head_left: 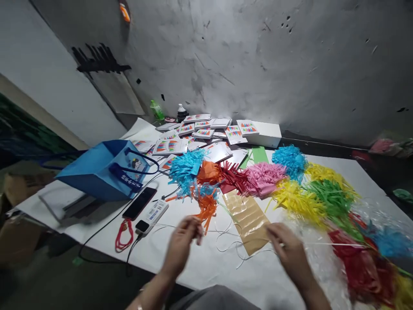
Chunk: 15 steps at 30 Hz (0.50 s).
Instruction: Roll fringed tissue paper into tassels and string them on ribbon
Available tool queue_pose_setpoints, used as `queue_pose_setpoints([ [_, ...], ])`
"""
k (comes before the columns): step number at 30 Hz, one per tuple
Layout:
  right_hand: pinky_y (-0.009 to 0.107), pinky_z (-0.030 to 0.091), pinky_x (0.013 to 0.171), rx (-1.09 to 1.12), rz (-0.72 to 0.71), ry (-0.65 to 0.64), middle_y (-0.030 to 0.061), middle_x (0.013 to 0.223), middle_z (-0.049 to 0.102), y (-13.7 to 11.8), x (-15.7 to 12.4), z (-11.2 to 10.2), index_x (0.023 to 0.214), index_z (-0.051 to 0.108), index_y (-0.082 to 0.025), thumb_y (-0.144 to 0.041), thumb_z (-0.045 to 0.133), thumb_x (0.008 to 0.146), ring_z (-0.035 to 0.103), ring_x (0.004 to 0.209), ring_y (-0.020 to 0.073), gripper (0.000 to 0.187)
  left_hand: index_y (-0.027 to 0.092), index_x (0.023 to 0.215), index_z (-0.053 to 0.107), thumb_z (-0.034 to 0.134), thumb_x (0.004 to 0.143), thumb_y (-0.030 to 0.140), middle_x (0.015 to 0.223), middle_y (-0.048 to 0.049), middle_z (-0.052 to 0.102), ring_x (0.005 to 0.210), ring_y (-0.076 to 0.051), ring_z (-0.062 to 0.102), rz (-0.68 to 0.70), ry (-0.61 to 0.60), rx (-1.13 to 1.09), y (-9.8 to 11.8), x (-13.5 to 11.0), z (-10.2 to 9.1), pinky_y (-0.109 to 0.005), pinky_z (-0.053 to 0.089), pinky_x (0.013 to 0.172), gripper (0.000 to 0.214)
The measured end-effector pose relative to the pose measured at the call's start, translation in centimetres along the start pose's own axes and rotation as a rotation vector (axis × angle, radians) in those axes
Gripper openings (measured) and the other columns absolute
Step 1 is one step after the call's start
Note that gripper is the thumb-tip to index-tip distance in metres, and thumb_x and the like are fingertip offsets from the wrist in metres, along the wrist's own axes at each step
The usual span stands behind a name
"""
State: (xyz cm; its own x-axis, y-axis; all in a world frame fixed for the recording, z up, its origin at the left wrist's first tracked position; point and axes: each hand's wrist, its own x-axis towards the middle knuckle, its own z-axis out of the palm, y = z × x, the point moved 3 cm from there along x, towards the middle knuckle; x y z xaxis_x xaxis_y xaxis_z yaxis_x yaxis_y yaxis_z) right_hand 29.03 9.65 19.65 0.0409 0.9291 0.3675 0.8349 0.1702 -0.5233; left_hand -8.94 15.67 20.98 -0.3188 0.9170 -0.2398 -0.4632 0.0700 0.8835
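Note:
My left hand (187,232) is closed in a pinch, slightly blurred, over the front of the table. A thin white string (222,233) runs at its fingers and curls in loose loops on the table. My right hand (285,243) also pinches the string, which stretches off to the right. Between my hands lies a brown sheet with clear strips (248,219). An orange paper tassel (206,204) hangs just beyond my left hand. Behind are tassels in blue (185,170), dark red (235,176), pink (264,176) and yellow (298,200).
At the left stand a blue bag (97,172), a phone (140,203) and a white power bank (154,216) with a black cable. Flat printed packets (169,147) pile up by the wall. Green tassels (332,196) and clear plastic film (319,245) with red tassels lie at the right.

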Motion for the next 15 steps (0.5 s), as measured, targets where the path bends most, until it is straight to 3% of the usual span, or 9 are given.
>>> queue_pose_setpoints([
  [2,0.03,0.054,0.084,0.333,-0.046,-0.16,0.0072,0.102,0.071,-6.5,0.6,4.2,0.105,0.069,-0.024,-0.029,0.049,0.096,0.067,0.096,0.0193,0.023,0.014,0.083,0.067,0.08,0.077,0.041,0.059,0.0008,0.065,0.046,-0.011,0.055,-0.058,-0.328,0.135,-3.8,-2.5,2.4,-0.021,0.043,0.047,0.031],
  [5,0.025,0.051,0.074,0.6,-0.004,-0.301,0.0052,0.089,0.067,-11.9,0.6,8.2,0.094,0.072,-0.023,-0.032,0.051,0.096,0.065,0.084,0.0163,0.023,0.013,0.093,0.072,0.075,0.077,0.053,0.061,-0.0008,0.066,0.048,-0.012,0.058,-0.127,-0.492,0.211,-7.5,-4.6,4.0,-0.024,0.046,0.052,0.043],
  [8,0.024,0.049,0.069,0.804,0.137,-0.351,0.0028,0.081,0.06,-12.3,-0.5,10.8,0.078,0.072,-0.021,-0.036,0.056,0.094,0.061,0.075,0.0145,0.027,0.011,0.092,0.074,0.074,0.075,0.059,0.058,-0.0011,0.063,0.045,-0.011,0.056,-0.214,-0.548,0.213,-9.7,-5.0,3.7,-0.023,0.044,0.048,0.05],
  [11,0.022,0.045,0.054,1.019,0.305,-0.361,0.001,0.081,0.057,-10.7,-2.0,12.9,0.078,0.072,-0.02,-0.043,0.065,0.087,0.057,0.061,0.0111,0.025,0.012,0.095,0.073,0.064,0.077,0.069,0.058,-0.0008,0.061,0.044,-0.011,0.054,-0.24,-0.614,0.31,-11.6,-5.0,2.8,-0.023,0.043,0.046,0.06],
  [13,0.022,0.042,0.048,1.087,0.372,-0.352,-0.0002,0.079,0.055,-9.8,-2.8,14.0,0.076,0.071,-0.019,-0.046,0.067,0.084,0.054,0.052,0.009,0.028,0.011,0.097,0.071,0.055,0.076,0.079,0.057,-0.0013,0.06,0.043,-0.012,0.055,-0.248,-0.68,0.404,-12.9,-4.7,2.6,-0.024,0.044,0.044,0.073],
  [15,0.022,0.044,0.051,1.06,0.395,-0.286,0.0001,0.077,0.055,-9.1,-3.0,14.4,0.074,0.071,-0.019,-0.046,0.067,0.084,0.056,0.057,0.0107,0.029,0.01,0.102,0.071,0.046,0.073,0.086,0.06,-0.0038,0.063,0.042,-0.015,0.058,-0.253,-0.742,0.488,-13.7,-3.4,2.7,-0.026,0.045,0.041,0.084],
])
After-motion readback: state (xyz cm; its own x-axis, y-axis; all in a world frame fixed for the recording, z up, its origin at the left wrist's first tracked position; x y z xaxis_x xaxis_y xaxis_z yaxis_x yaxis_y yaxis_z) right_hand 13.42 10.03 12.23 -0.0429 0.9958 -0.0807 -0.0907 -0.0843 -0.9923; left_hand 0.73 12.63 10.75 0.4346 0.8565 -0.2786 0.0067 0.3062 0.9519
